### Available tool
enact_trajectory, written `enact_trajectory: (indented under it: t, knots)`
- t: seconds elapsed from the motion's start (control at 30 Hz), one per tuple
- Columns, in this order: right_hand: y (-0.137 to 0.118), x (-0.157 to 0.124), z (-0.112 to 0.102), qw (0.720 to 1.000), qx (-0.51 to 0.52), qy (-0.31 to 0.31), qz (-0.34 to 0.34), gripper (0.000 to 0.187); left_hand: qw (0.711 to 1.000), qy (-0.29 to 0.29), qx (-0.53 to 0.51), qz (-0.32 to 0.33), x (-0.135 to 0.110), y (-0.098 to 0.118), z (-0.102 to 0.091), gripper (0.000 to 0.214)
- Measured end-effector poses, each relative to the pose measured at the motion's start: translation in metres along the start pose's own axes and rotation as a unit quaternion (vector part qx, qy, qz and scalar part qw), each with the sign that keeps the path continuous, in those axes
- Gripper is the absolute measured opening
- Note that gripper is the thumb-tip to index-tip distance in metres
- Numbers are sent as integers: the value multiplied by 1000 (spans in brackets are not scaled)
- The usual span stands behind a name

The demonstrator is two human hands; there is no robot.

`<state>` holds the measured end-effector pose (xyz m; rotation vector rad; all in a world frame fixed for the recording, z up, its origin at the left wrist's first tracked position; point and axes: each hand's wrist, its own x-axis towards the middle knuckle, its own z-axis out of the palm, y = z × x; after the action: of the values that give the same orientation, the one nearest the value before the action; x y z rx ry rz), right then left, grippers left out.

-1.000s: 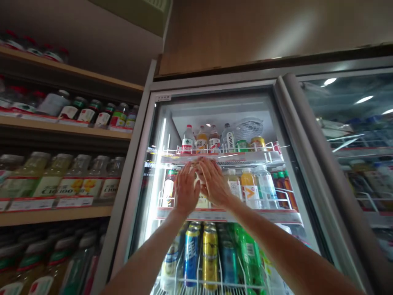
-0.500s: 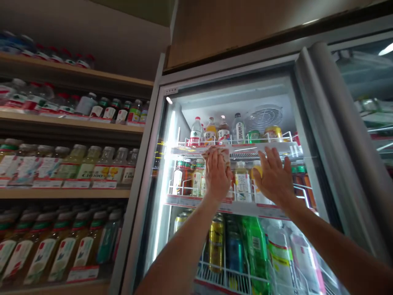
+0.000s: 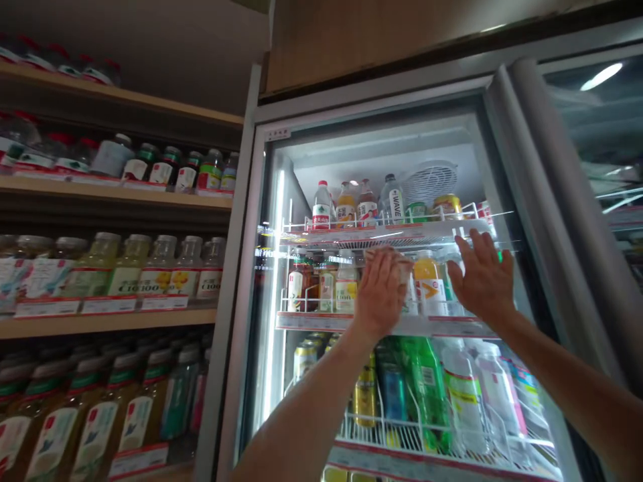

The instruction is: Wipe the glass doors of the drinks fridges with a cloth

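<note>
My left hand point(image 3: 380, 292) lies with its fingers together against the glass door point(image 3: 281, 375) of a lit drinks fridge, pressing a pale cloth point(image 3: 403, 262) to the pane. Only the cloth's edge shows past my fingertips. To the right of it, my right hand point(image 3: 483, 278) rests flat on the same glass with fingers spread and nothing in it. Both hands are level with the second wire shelf point(image 3: 311, 320), in front of juice bottles point(image 3: 428, 284). Cans point(image 3: 366, 395) and green bottles point(image 3: 426, 395) stand on the rack below.
Wooden shelves point(image 3: 105, 323) full of bottled drinks run along the left, close to the fridge's grey frame point(image 3: 234, 301). A second glass-door fridge point(image 3: 603, 167) stands to the right, behind a thick grey door post point(image 3: 547, 201). A brown panel point(image 3: 376, 33) sits above.
Both hands were together on the cloth. The right hand has come off and moved right, flat on the glass. The left hand with the cloth has slid rightward and slightly lower.
</note>
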<state>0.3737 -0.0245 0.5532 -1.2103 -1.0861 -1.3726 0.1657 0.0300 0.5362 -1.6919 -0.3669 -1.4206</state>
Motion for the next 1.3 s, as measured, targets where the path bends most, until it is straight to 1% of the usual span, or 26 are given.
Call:
enact_trajectory:
  t: [0.03,0.1,0.2,0.27,0.3,0.37,0.43,0.5,0.53,0.57,0.67,0.7,0.73,0.77,0.8,0.87,0.93,0.97,1.0,1.03,1.07,1.17,1.2,1.23,1.27,1.3]
  knots:
    - [1,-1,0,1000,-3,-1,-4,52,1000,-12,-6,11,1,3,0,43]
    - [3,-3,-2,1000,-9,-8,-9,52,1000,-19,8,-18,2,-16,-14,39]
    - [3,-7,-4,1000,-15,-16,6,51,981,21,68,-178,6,-77,-51,42]
    - [0,-10,-4,1000,-16,-15,21,52,962,49,88,-254,7,-101,-63,48]
    - [-1,-12,-4,999,-16,-12,26,53,959,55,86,-266,6,-101,-62,50]
    - [-2,-14,-4,1000,-15,-6,26,54,968,42,63,-239,0,-79,-51,51]
    - [0,-15,-3,1000,-17,2,20,55,988,1,28,-155,-11,-49,-36,53]
    - [4,-15,-2,1000,-19,7,14,55,996,-33,12,-79,-23,-38,-32,53]
    - [5,-15,-2,1000,-21,9,13,54,997,-45,24,-65,-28,-44,-37,52]
    - [6,-14,-1,1000,-22,10,12,54,995,-51,43,-76,-33,-57,-46,50]
    - [-2,-13,0,999,-23,1,31,51,972,-7,109,-209,-40,-111,-78,48]
    - [-9,-14,0,998,-22,-1,54,51,964,9,115,-241,-41,-122,-84,48]
    - [-19,-15,1,996,-22,-5,81,52,959,25,115,-259,-41,-124,-86,49]
    - [-29,-17,1,994,-21,-8,107,55,959,33,110,-260,-42,-116,-83,50]
    - [-40,-19,2,992,-22,-11,123,57,963,36,102,-245,-45,-100,-76,50]
    - [-59,-26,2,992,-25,-15,123,60,982,13,84,-170,-52,-52,-56,45]
    - [-70,-31,1,994,-26,-15,107,60,996,-26,60,-66,-63,-10,-38,45]
    - [-72,-32,0,994,-26,-14,105,59,998,-40,54,-21,-68,0,-34,44]
    - [-72,-33,-1,994,-26,-15,105,59,997,-51,54,3,-71,1,-34,43]
    - [-71,-34,-1,994,-25,-18,105,59,997,-55,59,10,-72,-7,-39,43]
    - [-70,-34,-1,994,-26,-20,105,59,996,-51,71,-10,-72,-22,-46,42]
    - [-66,-33,0,994,-31,-21,103,59,977,4,107,-186,-61,-77,-70,45]
    - [-65,-33,1,994,-32,-18,102,59,968,23,111,-223,-58,-87,-74,46]
    - [-65,-33,1,994,-31,-15,100,59,965,32,108,-237,-55,-88,-75,46]
    - [-65,-34,2,995,-29,-11,99,59,967,32,103,-230,-55,-81,-72,46]
    - [-65,-34,2,995,-25,-6,98,58,977,19,91,-193,-58,-68,-67,45]
